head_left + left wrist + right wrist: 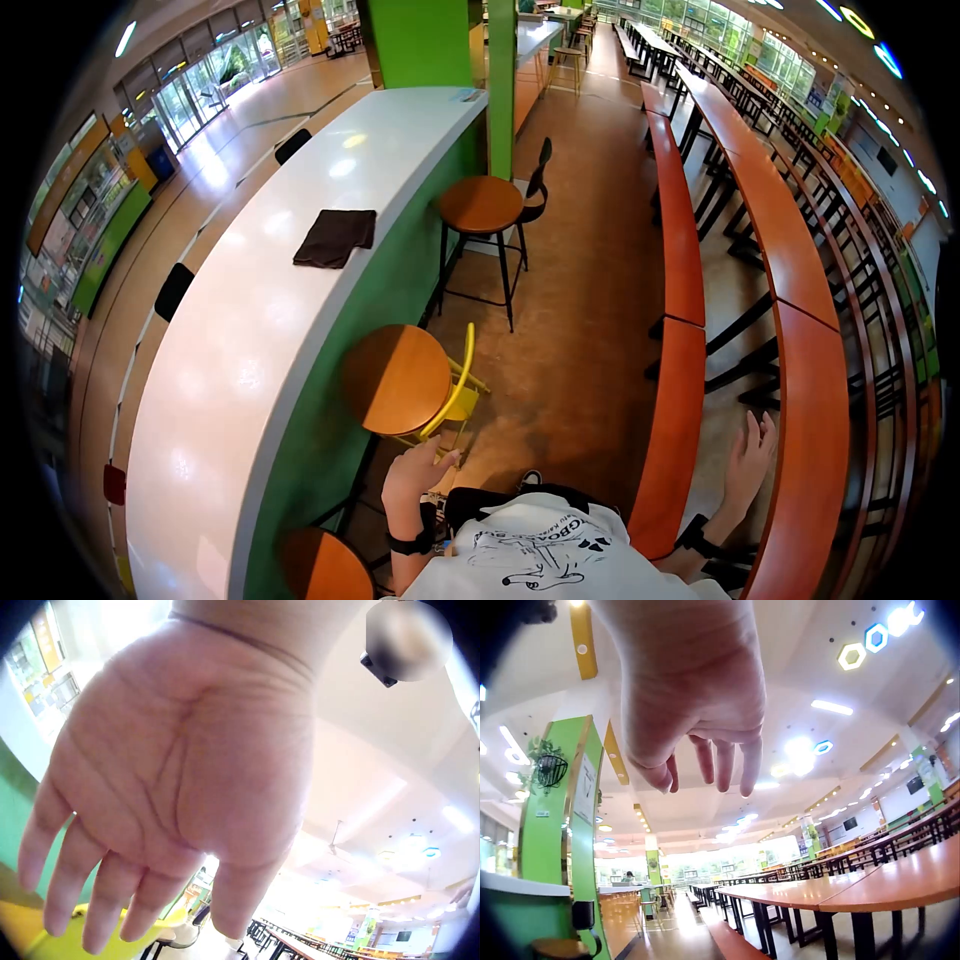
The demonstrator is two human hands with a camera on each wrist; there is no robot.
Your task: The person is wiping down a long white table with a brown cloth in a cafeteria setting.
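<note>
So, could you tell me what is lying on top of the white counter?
A dark folded cloth lies on the white counter; anything beneath the cloth is covered.

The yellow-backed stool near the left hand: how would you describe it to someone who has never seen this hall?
Find the long white counter with the green front. Three round wooden-seated stools stand along that front; it is the middle stool, just ahead of the left hand. It alone has a yellow backrest: the farther stool has a black one, the nearest stool shows none.
</note>
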